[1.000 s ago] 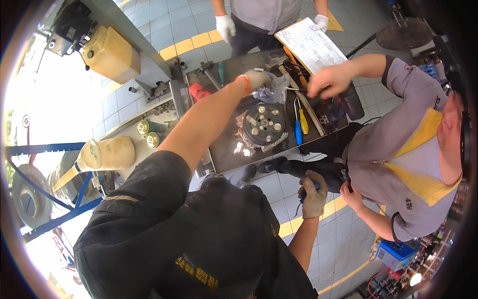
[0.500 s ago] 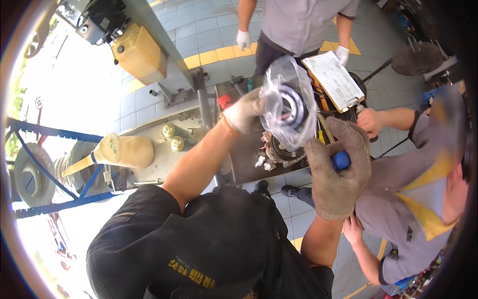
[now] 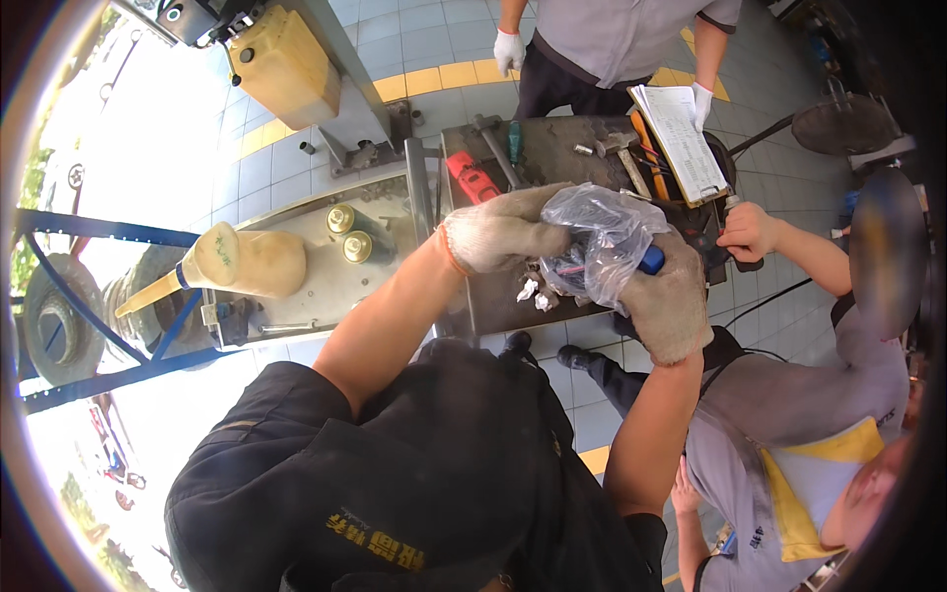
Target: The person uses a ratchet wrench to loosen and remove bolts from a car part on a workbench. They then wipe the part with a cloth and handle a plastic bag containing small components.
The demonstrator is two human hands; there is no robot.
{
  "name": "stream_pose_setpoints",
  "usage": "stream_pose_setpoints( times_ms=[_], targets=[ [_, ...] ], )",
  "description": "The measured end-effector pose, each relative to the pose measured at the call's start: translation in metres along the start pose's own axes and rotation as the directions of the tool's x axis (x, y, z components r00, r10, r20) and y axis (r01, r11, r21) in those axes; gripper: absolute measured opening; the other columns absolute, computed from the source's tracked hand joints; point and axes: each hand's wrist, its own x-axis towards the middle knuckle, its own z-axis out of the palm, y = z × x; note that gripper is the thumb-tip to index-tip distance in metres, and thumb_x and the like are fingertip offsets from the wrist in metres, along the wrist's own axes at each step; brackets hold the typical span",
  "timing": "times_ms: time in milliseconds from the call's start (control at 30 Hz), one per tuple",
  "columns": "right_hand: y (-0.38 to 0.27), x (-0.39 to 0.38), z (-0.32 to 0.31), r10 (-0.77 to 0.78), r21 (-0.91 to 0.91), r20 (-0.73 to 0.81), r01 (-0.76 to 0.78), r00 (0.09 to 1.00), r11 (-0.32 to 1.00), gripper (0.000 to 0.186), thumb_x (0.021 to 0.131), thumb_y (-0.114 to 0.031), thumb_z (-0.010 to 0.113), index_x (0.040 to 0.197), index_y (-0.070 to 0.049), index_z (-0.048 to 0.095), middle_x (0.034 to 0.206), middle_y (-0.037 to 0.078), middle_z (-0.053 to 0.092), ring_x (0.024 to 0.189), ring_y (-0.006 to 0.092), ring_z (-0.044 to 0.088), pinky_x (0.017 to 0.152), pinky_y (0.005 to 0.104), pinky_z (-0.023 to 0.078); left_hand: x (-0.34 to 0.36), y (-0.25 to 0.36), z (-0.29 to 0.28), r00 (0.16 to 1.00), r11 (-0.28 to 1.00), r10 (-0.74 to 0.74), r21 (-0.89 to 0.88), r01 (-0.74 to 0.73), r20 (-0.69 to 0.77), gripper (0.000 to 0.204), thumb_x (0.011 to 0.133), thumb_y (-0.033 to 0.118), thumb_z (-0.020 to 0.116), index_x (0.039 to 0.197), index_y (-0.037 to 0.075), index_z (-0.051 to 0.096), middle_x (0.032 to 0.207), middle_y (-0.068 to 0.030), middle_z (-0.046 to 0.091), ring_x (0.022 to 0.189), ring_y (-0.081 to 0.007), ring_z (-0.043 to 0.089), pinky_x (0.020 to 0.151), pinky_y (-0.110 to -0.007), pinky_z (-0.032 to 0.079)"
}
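A crumpled clear plastic bag (image 3: 599,235) is held in front of me above the dark bench. My left hand (image 3: 508,233), in a pale knitted glove, grips the bag's left side with its fingers closed. The round metal part inside is mostly hidden by folds and glare. My right hand (image 3: 674,301), gloved too, is curled against the bag's right side. A blue rounded object (image 3: 651,260) pokes out of its grasp; the rest of it is hidden. Below the bag, a metal assembly on the bench shows only in part, beside white crumpled scraps (image 3: 533,292).
On the dark bench (image 3: 483,306) lie a red tool (image 3: 473,178), a hammer (image 3: 621,146) and a clipboard (image 3: 686,148). Two cans (image 3: 357,247) and a beige jug (image 3: 258,268) occupy the metal tray at left. One co-worker stands opposite; another's hand (image 3: 752,233) reaches in from the right.
My right hand has moved up and in against the bag, carrying the blue object. The bag has tilted and bunched, hiding the round metal part. The view has shifted slightly.
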Motion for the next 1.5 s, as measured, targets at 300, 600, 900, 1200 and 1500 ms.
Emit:
stream_pose_setpoints(
  times_ms=[300,600,900,1200,1500],
  targets=[
    [0.059,-0.014,0.006,0.256,0.793,0.023,-0.174,0.966,0.583,0.037,0.104,-0.019,0.083,0.134,0.004,0.082,0.116,0.008,0.084,0.099,0.0188,0.08,0.083,0.0332,0.062,0.035,-0.006,0.057,0.867,0.875,0.192,0.481,0.061,-0.46,0.047,0.126,0.034,0.058,0.136,-0.006,0.08,0.11,-0.0112,0.085,0.103,-0.0157,0.073,0.098,-0.039,0.062],
    [0.081,-0.032,0.004,0.366,0.956,-0.021,-0.089,0.93,0.281,0.043,0.111,-0.018,0.073,0.15,0.0,0.074,0.13,0.007,0.083,0.103,0.0201,0.081,0.076,0.0338,0.064,0.02,-0.018,0.084,0.82,0.708,0.336,0.698,0.105,-0.464,0.038,0.121,0.026,0.063,0.129,-0.008,0.079,0.102,-0.016,0.081,0.1,-0.0182,0.074,0.093,-0.039,0.061],
    [0.082,-0.053,-0.015,0.046,0.383,-0.063,-0.019,0.997,0.924,0.044,0.087,-0.016,0.091,0.125,0.005,0.086,0.104,0.007,0.086,0.085,0.0155,0.077,0.078,0.0342,0.063,0.039,0.005,0.084,0.918,0.423,0.366,0.906,-0.017,-0.154,0.022,0.11,0.019,0.073,0.114,0.0,0.083,0.097,-0.0245,0.079,0.088,-0.0458,0.079,0.081,-0.05,0.063],
    [0.099,-0.058,-0.013,0.206,0.861,-0.148,0.023,0.967,0.507,0.053,0.098,-0.021,0.084,0.142,0.007,0.075,0.118,0.01,0.081,0.092,0.0165,0.076,0.07,0.0307,0.06,0.018,-0.007,0.076,0.843,0.65,0.287,0.739,0.176,-0.454,0.03,0.117,0.02,0.069,0.125,-0.005,0.082,0.098,-0.013,0.08,0.095,-0.0151,0.074,0.086,-0.036,0.06],
    [0.106,-0.056,-0.019,0.167,0.964,-0.243,0.219,0.955,0.148,0.046,0.112,-0.029,0.079,0.149,-0.002,0.071,0.127,0.01,0.08,0.097,0.0184,0.074,0.058,0.0286,0.05,0.001,-0.009,0.063,0.883,0.822,0.18,0.56,0.107,-0.433,0.044,0.097,-0.006,0.05,0.125,-0.006,0.084,0.121,-0.0117,0.086,0.113,-0.0149,0.076,0.101,-0.032,0.061]
  ],
)
